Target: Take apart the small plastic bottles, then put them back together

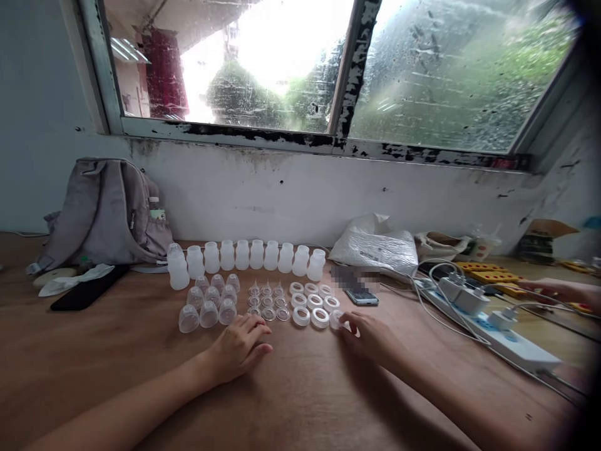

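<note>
The worktop (291,401) is bounded on its far side by the wall (300,191), against which a grey backpack (106,210) is leaned at far left, with a black flat object (89,294) and a white tissue (77,279) laid before it. Ten bottles (256,255) are stood upright in a row along the far middle; the leftmost is topped. Nearer, nine domed covers (214,295) are grouped at left, then nine clear teats (267,301), then a block of rings (314,307). Room for moving is left on the near worktop, between the forearms. The left hand (241,347) is laid palm down just on the near side of the teats, its fingers loosely spread and released. The right hand (369,338) is reached in from near right, its fingers bent and touching a translucent round piece (336,319) at the block's near right corner; whether it is gripped cannot be told. Farther right, a phone (361,296), a plastic bag (375,244) and a power strip (516,343) are set, the strip's cables limiting room on that side. Yellow parts (488,274) and a co-worker's hand (558,291) are seen at far right.
</note>
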{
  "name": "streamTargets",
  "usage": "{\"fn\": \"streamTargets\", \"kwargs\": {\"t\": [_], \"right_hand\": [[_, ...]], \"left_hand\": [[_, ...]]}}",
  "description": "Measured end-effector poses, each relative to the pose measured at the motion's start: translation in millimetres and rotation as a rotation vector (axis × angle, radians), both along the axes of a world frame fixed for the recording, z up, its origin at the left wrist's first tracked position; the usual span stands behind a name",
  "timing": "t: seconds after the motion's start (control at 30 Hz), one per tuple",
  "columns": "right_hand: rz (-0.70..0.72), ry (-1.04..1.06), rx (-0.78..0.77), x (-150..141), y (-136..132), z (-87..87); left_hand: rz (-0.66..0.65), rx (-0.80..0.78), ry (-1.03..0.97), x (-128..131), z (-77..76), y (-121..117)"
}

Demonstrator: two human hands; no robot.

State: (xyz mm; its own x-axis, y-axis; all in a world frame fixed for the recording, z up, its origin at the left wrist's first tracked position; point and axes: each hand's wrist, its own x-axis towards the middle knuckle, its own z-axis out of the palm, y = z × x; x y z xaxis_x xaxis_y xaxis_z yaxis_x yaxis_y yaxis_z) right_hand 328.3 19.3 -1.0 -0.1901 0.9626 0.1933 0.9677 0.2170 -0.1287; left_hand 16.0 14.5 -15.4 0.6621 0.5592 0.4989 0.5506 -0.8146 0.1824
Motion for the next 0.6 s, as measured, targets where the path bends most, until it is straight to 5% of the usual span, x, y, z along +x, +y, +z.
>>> {"fn": "streamTargets", "kwargs": {"t": [0.2, 0.4, 0.5, 0.6], "right_hand": [[-0.058, -0.025, -0.023, -2.3, 4.3, -0.8], [-0.095, -0.035, 0.020, -15.2, 4.1, 23.3], [-0.042, -0.005, 0.070, -32.4, 5.6, 38.3], [0.050, 0.046, 0.120, -54.2, 8.7, 47.7]], "left_hand": [[-0.001, -0.012, 0.012, -0.1, 0.7, -0.4], [0.051, 0.111, 0.079, 2.6, 1.8, 2.2], [0.084, 0.204, 0.148, 0.6, 15.6, 10.0], [0.210, 0.224, 0.210, -10.2, 46.4, 24.8]]}}
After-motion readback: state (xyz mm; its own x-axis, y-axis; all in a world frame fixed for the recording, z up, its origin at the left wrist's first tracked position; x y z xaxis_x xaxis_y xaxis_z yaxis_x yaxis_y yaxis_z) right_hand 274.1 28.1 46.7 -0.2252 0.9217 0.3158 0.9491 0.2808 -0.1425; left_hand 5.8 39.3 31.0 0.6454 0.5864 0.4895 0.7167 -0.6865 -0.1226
